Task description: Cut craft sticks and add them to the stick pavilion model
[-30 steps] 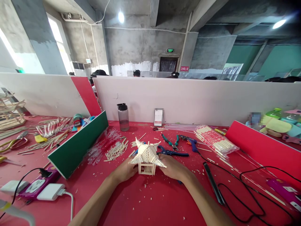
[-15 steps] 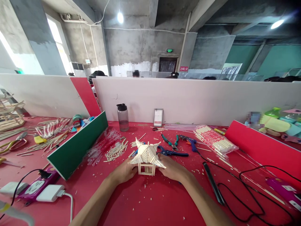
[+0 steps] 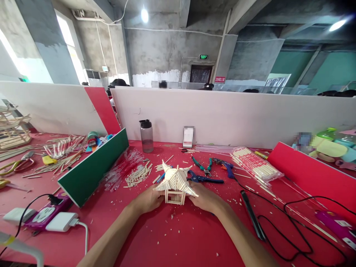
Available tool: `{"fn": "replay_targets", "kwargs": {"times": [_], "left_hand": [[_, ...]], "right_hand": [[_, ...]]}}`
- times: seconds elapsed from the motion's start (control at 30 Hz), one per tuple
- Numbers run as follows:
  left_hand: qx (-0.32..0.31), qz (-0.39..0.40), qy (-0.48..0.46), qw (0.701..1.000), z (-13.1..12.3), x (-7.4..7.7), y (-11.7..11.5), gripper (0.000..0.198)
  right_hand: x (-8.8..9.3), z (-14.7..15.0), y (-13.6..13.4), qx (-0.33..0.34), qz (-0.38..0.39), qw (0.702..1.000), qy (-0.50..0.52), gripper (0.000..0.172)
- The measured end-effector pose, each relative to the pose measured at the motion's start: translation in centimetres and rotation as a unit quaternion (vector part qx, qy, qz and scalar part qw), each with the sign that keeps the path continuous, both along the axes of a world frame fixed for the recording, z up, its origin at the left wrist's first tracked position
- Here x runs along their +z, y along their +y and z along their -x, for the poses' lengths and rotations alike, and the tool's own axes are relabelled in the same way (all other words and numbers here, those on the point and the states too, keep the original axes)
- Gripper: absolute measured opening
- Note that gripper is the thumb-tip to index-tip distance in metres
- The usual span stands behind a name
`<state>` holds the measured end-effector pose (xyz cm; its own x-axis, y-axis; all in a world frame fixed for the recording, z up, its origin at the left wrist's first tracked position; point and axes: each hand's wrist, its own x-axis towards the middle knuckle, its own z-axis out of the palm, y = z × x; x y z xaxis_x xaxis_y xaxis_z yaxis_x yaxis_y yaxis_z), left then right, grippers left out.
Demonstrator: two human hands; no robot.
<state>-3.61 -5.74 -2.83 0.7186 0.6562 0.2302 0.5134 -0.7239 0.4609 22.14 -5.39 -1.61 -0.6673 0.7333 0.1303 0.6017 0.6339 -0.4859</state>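
A small pavilion model (image 3: 176,181) built of pale wooden sticks is held upright near the middle of the red table. Its pointed roof has upturned corners, and a railed frame shows underneath. My left hand (image 3: 151,198) grips it from the left and my right hand (image 3: 200,195) from the right. The fingers of both hands are largely hidden behind the roof corners. Just beyond the model lie a blue cutter tool (image 3: 207,180) and green-handled pliers (image 3: 206,171). Cut stick pieces (image 3: 139,175) are heaped to its left.
A glue gun (image 3: 227,167) trails a black cord on the right, near a black knife-like tool (image 3: 251,215). Packaged sticks (image 3: 254,163) lie behind. A water bottle (image 3: 146,136) stands by the white partition (image 3: 222,115). A green board (image 3: 94,168) and purple power strip (image 3: 47,213) are left.
The view has shifted slightly, so the background sits a little higher. Both hands keep their hold on the pavilion model, which shows only a slight change of angle.
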Motion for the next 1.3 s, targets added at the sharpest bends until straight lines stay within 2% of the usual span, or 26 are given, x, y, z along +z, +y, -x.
{"fn": "replay_targets", "kwargs": {"times": [0.23, 0.47, 0.67, 0.8, 1.0, 1.3], "left_hand": [[0.006, 0.018, -0.001, 1.0, 0.3, -0.7, 0.3, 0.053], [0.01, 0.018, 0.0, 1.0, 0.3, -1.0, 0.4, 0.049], [0.005, -0.022, -0.009, 1.0, 0.1, -1.7, 1.0, 0.039], [0.001, -0.037, -0.006, 0.999, 0.0, -1.3, 1.0, 0.039], [-0.025, -0.04, 0.0, 0.999, 0.4, -0.4, 0.5, 0.043], [-0.032, -0.023, -0.015, 0.999, 0.4, -0.3, 0.6, 0.046]], "right_hand": [[-0.1, -0.1, 0.0, -0.02, 0.017, 1.0, -0.003, 0.038], [-0.2, -0.3, -0.1, -0.012, 0.017, 0.999, 0.024, 0.034], [-0.5, -0.1, 0.1, -0.018, 0.015, 0.999, 0.031, 0.035], [-0.8, 0.0, 0.4, -0.016, 0.013, 1.0, 0.023, 0.037], [-1.2, 0.0, 0.5, 0.042, -0.011, 0.999, 0.013, 0.041], [-1.4, -0.1, 0.4, 0.049, -0.035, 0.998, 0.0, 0.042]]}}
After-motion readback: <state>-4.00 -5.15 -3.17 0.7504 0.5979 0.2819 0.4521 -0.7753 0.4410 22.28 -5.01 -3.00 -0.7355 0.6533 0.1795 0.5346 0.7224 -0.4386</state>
